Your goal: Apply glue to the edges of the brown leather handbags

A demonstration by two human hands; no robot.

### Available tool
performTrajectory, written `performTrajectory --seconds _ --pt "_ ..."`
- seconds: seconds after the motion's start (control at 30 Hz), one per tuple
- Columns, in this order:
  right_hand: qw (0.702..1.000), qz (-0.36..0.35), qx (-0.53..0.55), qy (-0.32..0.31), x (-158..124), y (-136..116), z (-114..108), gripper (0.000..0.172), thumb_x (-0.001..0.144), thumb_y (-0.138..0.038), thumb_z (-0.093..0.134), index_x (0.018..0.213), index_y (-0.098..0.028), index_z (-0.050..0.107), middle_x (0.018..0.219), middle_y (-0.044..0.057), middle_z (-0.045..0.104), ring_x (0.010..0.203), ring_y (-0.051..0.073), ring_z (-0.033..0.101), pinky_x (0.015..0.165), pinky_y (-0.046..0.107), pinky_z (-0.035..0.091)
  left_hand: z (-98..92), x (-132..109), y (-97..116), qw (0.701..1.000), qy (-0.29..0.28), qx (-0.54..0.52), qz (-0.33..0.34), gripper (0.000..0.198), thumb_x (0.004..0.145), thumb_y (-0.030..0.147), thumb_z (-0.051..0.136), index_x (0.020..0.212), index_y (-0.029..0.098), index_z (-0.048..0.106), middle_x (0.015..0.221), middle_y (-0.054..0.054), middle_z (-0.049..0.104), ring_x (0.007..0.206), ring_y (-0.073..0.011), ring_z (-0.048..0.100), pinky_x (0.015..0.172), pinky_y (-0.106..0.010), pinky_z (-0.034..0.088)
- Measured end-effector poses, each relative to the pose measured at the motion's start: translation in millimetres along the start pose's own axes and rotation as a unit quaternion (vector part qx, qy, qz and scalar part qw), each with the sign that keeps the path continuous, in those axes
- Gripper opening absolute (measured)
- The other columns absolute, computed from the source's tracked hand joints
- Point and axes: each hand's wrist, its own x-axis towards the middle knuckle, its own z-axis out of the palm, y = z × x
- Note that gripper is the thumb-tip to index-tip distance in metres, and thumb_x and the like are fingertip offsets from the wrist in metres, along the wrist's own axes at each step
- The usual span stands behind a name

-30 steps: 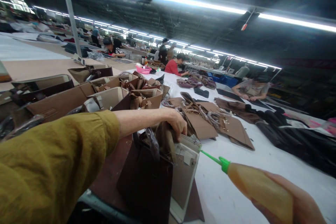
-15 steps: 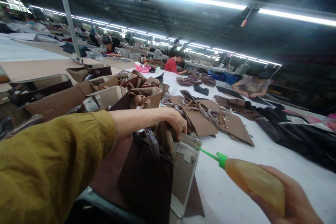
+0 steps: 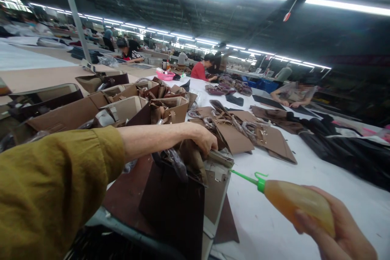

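Observation:
My left hand (image 3: 204, 138) reaches across to the top of a dark brown handbag (image 3: 173, 207) standing at the table's near edge. Its fingers are curled over the bag's pale upper edge and olive lining (image 3: 193, 160); the fingertips are partly hidden. In my right hand (image 3: 338, 223) is a squeeze bottle (image 3: 300, 203) of amber liquid, held on its side. The bottle's thin green nozzle (image 3: 245, 177) points left, its tip at or very near the pale side edge of the bag. A plastic-wrapped handle (image 3: 176, 163) hangs over the bag's front.
Several open brown bags (image 3: 122, 111) stand in rows at left. Flat tan bags (image 3: 268, 142) lie beyond the handbag on the white tabletop (image 3: 262, 227). Black material (image 3: 344, 154) is piled at right. A person in red (image 3: 199, 72) and other people sit at tables farther back.
My right hand has shifted slightly right and down with the bottle, its nozzle tip staying by the bag's edge. My left hand remains on the bag's top, and the view has moved slightly.

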Motion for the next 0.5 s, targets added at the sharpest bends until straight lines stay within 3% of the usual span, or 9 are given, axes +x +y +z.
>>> performTrajectory --seconds 0.23,0.5 --pt "0.999 -0.018 -0.011 -0.025 2 6 0 0.06 0.063 -0.065 0.066 0.11 -0.029 0.058 0.076 0.003 0.062 0.063 0.025 0.056 0.053 0.036 0.051 2.1 3 0 1.0 0.003 -0.004 0.005 0.017 0.065 0.016 0.064 0.082 0.017 0.065 0.064 0.004 0.058 0.061 -0.0136 0.052 0.049 -0.023 0.036" --pt "1.0 0.008 -0.005 -0.027 -11 -2 -2 0.061 0.059 -0.064 0.071 0.105 -0.026 0.06 0.086 0.004 0.066 0.063 0.023 0.058 0.055 0.032 0.054 5.9 9 1 1.0 -0.003 -0.004 0.011 0.024 0.064 0.014 0.06 0.086 0.015 0.067 0.07 0.001 0.063 0.063 -0.0153 0.052 0.051 -0.025 0.038"
